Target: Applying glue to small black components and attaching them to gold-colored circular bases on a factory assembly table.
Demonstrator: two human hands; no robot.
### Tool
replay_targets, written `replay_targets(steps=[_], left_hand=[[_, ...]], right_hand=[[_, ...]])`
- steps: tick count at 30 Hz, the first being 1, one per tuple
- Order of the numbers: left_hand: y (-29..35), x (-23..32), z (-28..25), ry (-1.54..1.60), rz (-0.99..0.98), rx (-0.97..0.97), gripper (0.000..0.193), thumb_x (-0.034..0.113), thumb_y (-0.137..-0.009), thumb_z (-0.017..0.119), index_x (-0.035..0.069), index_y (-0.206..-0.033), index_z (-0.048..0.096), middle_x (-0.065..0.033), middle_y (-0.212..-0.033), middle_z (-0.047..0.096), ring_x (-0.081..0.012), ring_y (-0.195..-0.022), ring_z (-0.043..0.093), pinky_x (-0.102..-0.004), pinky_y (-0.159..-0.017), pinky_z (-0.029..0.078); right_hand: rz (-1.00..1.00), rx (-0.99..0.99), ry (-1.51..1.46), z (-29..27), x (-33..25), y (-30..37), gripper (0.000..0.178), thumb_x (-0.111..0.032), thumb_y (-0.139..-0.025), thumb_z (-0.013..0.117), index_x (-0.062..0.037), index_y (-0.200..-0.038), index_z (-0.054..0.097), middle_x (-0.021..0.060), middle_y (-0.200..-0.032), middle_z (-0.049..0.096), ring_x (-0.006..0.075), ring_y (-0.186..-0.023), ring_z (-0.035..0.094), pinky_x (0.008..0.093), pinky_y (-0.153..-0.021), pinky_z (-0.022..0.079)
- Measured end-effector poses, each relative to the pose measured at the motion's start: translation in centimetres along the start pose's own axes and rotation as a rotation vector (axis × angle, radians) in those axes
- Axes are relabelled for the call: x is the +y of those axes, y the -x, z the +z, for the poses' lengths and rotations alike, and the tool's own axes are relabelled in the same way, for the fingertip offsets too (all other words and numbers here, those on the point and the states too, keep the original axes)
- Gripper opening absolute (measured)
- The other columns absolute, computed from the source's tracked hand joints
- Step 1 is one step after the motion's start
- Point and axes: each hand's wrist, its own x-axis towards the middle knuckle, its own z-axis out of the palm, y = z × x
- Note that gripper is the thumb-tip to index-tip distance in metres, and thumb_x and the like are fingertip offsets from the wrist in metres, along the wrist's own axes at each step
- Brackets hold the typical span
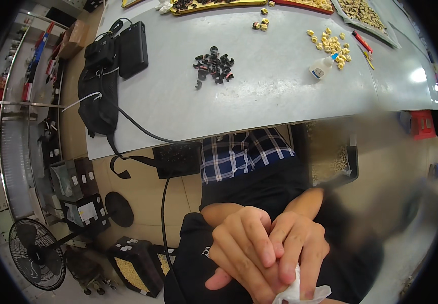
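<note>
Left hand (244, 245) and right hand (302, 240) touch; the right fingers pinch a crumpled white tissue (295, 292) at their tips. Whether the left fingers grip it, I cannot tell. Beyond, a small bottle (320, 69) rests on the counter (269, 93) beside yellow pieces (327, 43).

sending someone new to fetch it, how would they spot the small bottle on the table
Find the grey table and look to its right side, where small gold-coloured pieces lie grouped. At the near edge of that group is the small bottle, whitish and topped with a blue tip, unlike the gold pieces beside it.
</note>
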Motion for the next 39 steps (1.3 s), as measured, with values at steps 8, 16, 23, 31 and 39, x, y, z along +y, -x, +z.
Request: replay_targets(steps=[8,16,23,31,39], left_hand=[[-1.0,-0.1,-0.6,0.01,0.004,-0.073,0.033,0.02,-0.09,0.056,0.001,-0.068,0.071,-0.0027,-0.078,0.07,-0.0104,-0.069,0.064,-0.0216,-0.088,0.04],[0.0,-1.9,-0.6,-0.064,0.228,0.175,0.044,0.036,-0.093,0.051,-0.002,-0.077,0.066,-0.0221,-0.084,0.066,-0.0246,-0.063,0.063,-0.0407,-0.074,0.051],[-1.9,-1.2,-4.7,-0.593,-0.026,0.002,0.037,0.029,-0.089,0.052,-0.006,-0.086,0.065,-0.0262,-0.096,0.063,-0.0324,-0.087,0.064,-0.0453,-0.088,0.046],[-2.6,-1.2,-5.8,-0.85,-0.29,0.122,0.021,-0.003,-0.077,0.064,-0.01,-0.097,0.062,-0.0267,-0.106,0.06,-0.0328,-0.099,0.061,-0.0399,-0.089,0.046],[-2.4,-1.1,-6.0,-0.799,-0.412,0.173,0.03,0.008,-0.083,0.055,-0.005,-0.109,0.061,-0.0194,-0.111,0.061,-0.0276,-0.109,0.056,-0.0387,-0.098,0.039]], right_hand=[[0.18,0.007,-0.116,-0.3,-1.8,1.2,0.019,-0.01,-0.088,0.054,-0.0106,-0.078,0.071,-0.005,-0.093,0.066,0.0157,-0.092,0.062,0.0324,-0.095,0.041],[0.079,0.147,0.149,0.0,0.8,-0.4,0.015,-0.012,-0.087,0.055,-0.004,-0.085,0.067,0.0049,-0.098,0.062,0.023,-0.087,0.061,0.0376,-0.086,0.045],[0.295,0.012,0.69,-2.9,0.7,-2.5,0.038,0.003,-0.077,0.057,0.0141,-0.113,0.054,0.0284,-0.109,0.058,0.0314,-0.097,0.062,0.0333,-0.085,0.048],[0.525,0.027,0.827,-4.4,1.3,-2.6,0.035,0.013,-0.078,0.053,0.0098,-0.113,0.057,0.0255,-0.113,0.057,0.0272,-0.102,0.06,0.0298,-0.082,0.047],[0.611,0.308,0.535,-4.6,2.0,-1.9,0.031,0.008,-0.085,0.048,0.01,-0.115,0.054,0.0202,-0.116,0.058,0.0213,-0.104,0.057,0.0283,-0.087,0.044]])
